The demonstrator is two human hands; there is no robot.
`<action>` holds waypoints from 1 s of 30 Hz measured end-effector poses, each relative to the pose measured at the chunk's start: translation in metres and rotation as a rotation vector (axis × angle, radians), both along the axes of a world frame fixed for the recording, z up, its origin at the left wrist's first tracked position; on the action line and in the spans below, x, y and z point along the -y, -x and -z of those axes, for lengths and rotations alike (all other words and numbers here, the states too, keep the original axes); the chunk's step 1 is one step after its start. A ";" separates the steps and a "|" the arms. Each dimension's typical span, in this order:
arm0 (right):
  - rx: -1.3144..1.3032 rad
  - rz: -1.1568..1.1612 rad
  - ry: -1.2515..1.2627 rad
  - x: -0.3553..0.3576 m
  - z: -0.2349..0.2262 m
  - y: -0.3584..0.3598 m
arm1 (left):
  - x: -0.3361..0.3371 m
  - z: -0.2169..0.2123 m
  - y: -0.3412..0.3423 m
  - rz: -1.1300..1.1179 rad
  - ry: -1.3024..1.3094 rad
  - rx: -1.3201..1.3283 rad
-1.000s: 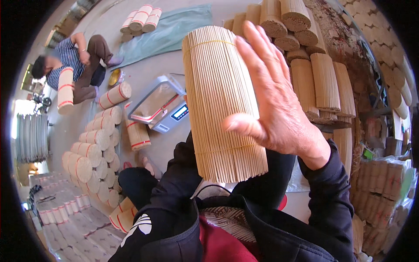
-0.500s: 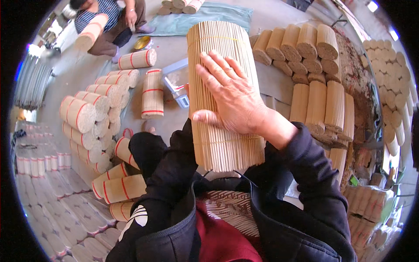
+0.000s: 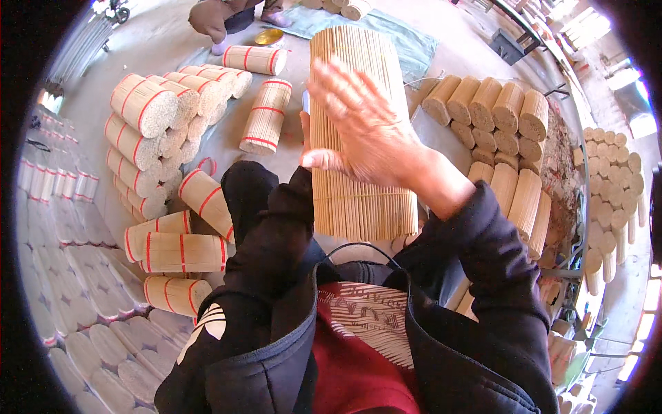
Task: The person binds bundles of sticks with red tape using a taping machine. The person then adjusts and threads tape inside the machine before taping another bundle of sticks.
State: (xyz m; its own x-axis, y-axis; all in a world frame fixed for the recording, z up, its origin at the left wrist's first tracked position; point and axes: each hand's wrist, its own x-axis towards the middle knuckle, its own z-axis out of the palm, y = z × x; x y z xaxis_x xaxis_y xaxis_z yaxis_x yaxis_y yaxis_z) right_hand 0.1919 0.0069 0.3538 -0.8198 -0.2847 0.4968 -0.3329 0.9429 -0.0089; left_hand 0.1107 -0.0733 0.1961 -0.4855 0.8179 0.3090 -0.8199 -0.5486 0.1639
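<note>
A thick bundle of thin wooden sticks [image 3: 365, 210] with thin yellow bands stands out in front of my chest. My left hand [image 3: 305, 128] holds it up from the left and beneath; only a sliver shows at the bundle's left edge, the other fingers being hidden behind it. Over the upper face of the bundle lies my right hand [image 3: 369, 138], flat, thumb apart and fingers stretched, slightly blurred. Whether its palm touches the sticks or hovers just above, I cannot tell. A red-banded bundle [image 3: 266, 116] rests on the floor just left of the held one.
Red-banded bundles are stacked [image 3: 143, 103] at left, with several loose ones [image 3: 183, 252] beside my leg. Unbanded bundles form a pile [image 3: 507, 107] at right. A yellow bowl [image 3: 269, 37] and a green-blue sheet [image 3: 414, 52] lie ahead, near another person's legs [image 3: 210, 21].
My right hand has shifted slightly and its fingers now blur over the bundle. The view has swung, so the stacks sit differently and less of the other person shows.
</note>
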 end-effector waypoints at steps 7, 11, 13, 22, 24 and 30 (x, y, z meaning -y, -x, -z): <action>-0.008 -0.016 0.021 0.018 0.003 0.005 | 0.027 0.006 0.004 -0.046 0.001 -0.027; 0.054 0.031 -0.019 0.015 0.014 0.011 | 0.022 0.004 0.004 -0.052 0.001 -0.056; 0.006 -0.003 0.010 0.030 -0.004 -0.002 | 0.013 0.002 0.012 -0.063 0.007 -0.057; 0.011 0.002 -0.006 0.031 0.013 -0.008 | 0.042 0.015 0.015 -0.065 0.044 -0.084; 0.143 -0.009 -0.045 0.034 0.024 -0.005 | 0.031 0.015 0.022 -0.087 0.059 -0.088; 0.145 -0.033 -0.123 0.038 0.031 -0.003 | 0.024 0.024 0.028 -0.126 0.075 -0.079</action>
